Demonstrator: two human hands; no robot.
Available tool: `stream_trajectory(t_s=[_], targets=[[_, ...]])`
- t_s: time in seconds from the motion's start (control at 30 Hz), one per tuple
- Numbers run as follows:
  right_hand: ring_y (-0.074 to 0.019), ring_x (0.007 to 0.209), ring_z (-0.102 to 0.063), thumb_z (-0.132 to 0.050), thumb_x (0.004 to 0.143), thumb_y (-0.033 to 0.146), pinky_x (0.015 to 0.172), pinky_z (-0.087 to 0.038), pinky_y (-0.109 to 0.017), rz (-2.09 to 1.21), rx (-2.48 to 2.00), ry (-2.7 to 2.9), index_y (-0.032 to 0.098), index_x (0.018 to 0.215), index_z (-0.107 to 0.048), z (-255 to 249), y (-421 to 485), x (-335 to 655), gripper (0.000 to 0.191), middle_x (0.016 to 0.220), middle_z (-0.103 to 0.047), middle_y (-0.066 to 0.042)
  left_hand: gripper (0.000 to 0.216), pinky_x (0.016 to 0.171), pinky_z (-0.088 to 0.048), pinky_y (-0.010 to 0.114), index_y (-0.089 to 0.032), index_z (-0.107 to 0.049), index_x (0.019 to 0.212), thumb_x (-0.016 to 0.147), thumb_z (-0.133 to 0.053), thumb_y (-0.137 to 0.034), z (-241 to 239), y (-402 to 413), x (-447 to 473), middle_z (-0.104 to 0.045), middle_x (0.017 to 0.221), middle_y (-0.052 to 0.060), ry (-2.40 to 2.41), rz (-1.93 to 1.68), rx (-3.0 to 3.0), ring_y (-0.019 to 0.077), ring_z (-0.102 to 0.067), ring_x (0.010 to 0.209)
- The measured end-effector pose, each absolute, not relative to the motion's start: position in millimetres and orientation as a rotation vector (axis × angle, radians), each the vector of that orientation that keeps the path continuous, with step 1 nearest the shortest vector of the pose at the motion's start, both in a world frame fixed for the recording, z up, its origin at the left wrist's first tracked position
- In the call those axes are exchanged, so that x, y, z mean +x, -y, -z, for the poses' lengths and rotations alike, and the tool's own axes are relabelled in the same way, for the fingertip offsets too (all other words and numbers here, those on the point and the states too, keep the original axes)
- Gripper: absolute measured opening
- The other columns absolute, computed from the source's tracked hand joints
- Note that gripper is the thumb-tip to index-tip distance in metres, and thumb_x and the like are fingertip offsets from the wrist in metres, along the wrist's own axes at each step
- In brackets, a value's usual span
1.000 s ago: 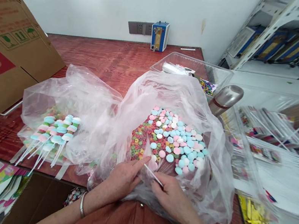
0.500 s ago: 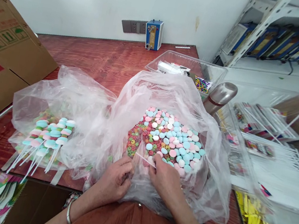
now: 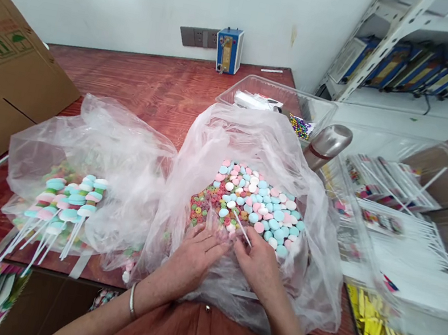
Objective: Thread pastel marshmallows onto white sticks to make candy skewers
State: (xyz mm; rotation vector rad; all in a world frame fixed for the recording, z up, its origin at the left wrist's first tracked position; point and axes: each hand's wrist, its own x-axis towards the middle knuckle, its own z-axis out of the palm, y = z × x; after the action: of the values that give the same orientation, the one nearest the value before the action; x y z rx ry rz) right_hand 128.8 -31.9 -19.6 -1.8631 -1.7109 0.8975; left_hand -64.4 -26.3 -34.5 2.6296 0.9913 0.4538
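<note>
**Right hand (image 3: 257, 267) with a stick (image 3: 242, 228), left hand (image 3: 196, 255) at the sweets (image 3: 282, 217)**

Head view: right hand is nearly closed, thumb and fingers pinching the bare white stick. Stick slants up and leftward, far end over the sweets and rings (image 3: 198, 209). Left hand is half open, back up, fingers stretched forward at the near edge of the sweets; fingertips unclear, can't tell if it has hold of anything. Bracelet (image 3: 133, 300) on left wrist.

Sweets are pink, blue and white, mostly on the right inside the big bag (image 3: 265, 131); coloured rings mostly on the left. Big bag sits open on the bench (image 3: 144, 81), right in front of the person.

To its left, the small bag (image 3: 141, 147), with skewers (image 3: 70, 204) of sweets and rings lying in a bunch on top, white ends towards the bench's front edge.

Carton (image 3: 8, 66) far left. Behind the big bag: clear tray (image 3: 323, 111) with beads (image 3: 299, 126); flask (image 3: 328, 144) just right of them. Blue box (image 3: 228, 50) at the wall, beside the socket (image 3: 198, 37). More white sticks (image 3: 419, 242) in a clear bin, right.
</note>
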Motion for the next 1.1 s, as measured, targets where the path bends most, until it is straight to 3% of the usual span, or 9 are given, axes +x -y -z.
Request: stream_trajectory(t_s=[0.1,0.27,0.37,0.5,0.67,0.83,0.93,1.0,1.1], targets=[[-0.0151,0.063,-0.054,-0.045,0.090,0.025,0.060,-0.035,-0.023,-0.969,-1.827,1.818,0.022,0.080,-0.057,21.8,39.9,131.5,0.016,0.068,-0.061,0.002,0.046,0.107,-0.036,0.049,-0.024,-0.061,0.113,0.074,-0.051,0.000,38.0,28.3,-69.2,-0.068,0.107,0.007,-0.993,-0.523,2.586,0.0241,-0.059,0.107],[-0.0151,0.069,-0.058,-0.045,0.090,0.022,0.063,-0.036,-0.022,-1.001,-1.745,1.949,0.022,0.083,-0.061,17.3,44.7,127.4,0.018,0.074,-0.065,0.001,0.048,0.114,-0.030,0.049,-0.021,-0.059,0.106,0.065,-0.048,0.001,32.1,35.5,-76.9,-0.068,0.109,0.006,-0.879,-0.656,2.559,0.0222,-0.056,0.116],[-0.0175,0.077,-0.064,-0.049,0.090,0.019,0.064,-0.035,-0.023,-0.956,-1.795,2.062,0.024,0.098,-0.066,16.4,41.7,118.8,0.020,0.082,-0.071,0.000,0.028,0.110,-0.035,0.048,-0.021,-0.058,0.085,0.065,-0.047,-0.003,29.4,36.5,-76.1,-0.065,0.083,0.003,-0.908,-0.677,2.564,0.0200,-0.060,0.093],[-0.0211,0.076,-0.067,-0.048,0.093,0.022,0.061,-0.033,-0.026,-0.683,-2.104,1.982,0.026,0.118,-0.062,20.9,36.5,112.4,0.029,0.089,-0.074,-0.004,0.019,0.100,-0.042,0.047,-0.021,-0.054,0.075,0.063,-0.048,-0.008,27.0,36.5,-76.3,-0.060,0.074,0.003,-0.908,-0.726,2.561,0.0190,-0.056,0.077],[-0.0233,0.083,-0.068,-0.045,0.095,0.027,0.067,-0.040,-0.029,-0.519,-2.178,1.666,0.019,0.128,-0.054,20.4,35.6,122.1,0.035,0.103,-0.073,-0.009,0.017,0.101,-0.041,0.048,-0.021,-0.054,0.077,0.065,-0.050,-0.008,25.2,39.6,-79.6,-0.060,0.076,0.003,-0.920,-0.729,2.511,0.0194,-0.054,0.079],[-0.0187,0.089,-0.066,-0.050,0.093,0.025,0.074,-0.043,-0.025,-0.764,-1.813,1.868,0.025,0.116,-0.060,19.0,30.4,116.3,0.026,0.104,-0.071,-0.002,0.020,0.105,-0.039,0.050,-0.021,-0.057,0.081,0.067,-0.049,-0.009,26.7,40.2,-76.5,-0.063,0.081,0.004,-0.904,-0.708,2.511,0.0200,-0.058,0.085],[-0.0180,0.089,-0.065,-0.050,0.093,0.022,0.070,-0.041,-0.024,-0.707,-1.827,2.028,0.026,0.110,-0.062,22.8,13.3,106.1,0.021,0.099,-0.071,-0.001,0.021,0.107,-0.040,0.050,-0.022,-0.058,0.081,0.069,-0.049,-0.008,26.3,39.4,-74.2,-0.064,0.081,0.003,-0.851,-0.720,2.525,0.0196,-0.060,0.087],[-0.0194,0.084,-0.064,-0.046,0.095,0.023,0.067,-0.039,-0.026,-0.605,-1.957,1.981,0.023,0.113,-0.061,22.8,-1.4,105.9,0.024,0.099,-0.070,-0.005,0.028,0.107,-0.041,0.049,-0.022,-0.060,0.091,0.070,-0.049,-0.006,25.0,40.3,-76.7,-0.066,0.088,0.004,-0.833,-0.777,2.515,0.0201,-0.061,0.094],[-0.0230,0.085,-0.065,-0.046,0.094,0.024,0.069,-0.041,-0.029,-0.443,-2.113,1.728,0.017,0.134,-0.050,12.7,-13.8,115.0,0.041,0.107,-0.070,-0.011,0.053,0.105,-0.045,0.047,-0.020,-0.051,0.127,0.076,-0.053,-0.007,23.0,45.2,-89.7,-0.062,0.121,0.013,-0.951,-0.838,2.485,0.0252,-0.056,0.119]])
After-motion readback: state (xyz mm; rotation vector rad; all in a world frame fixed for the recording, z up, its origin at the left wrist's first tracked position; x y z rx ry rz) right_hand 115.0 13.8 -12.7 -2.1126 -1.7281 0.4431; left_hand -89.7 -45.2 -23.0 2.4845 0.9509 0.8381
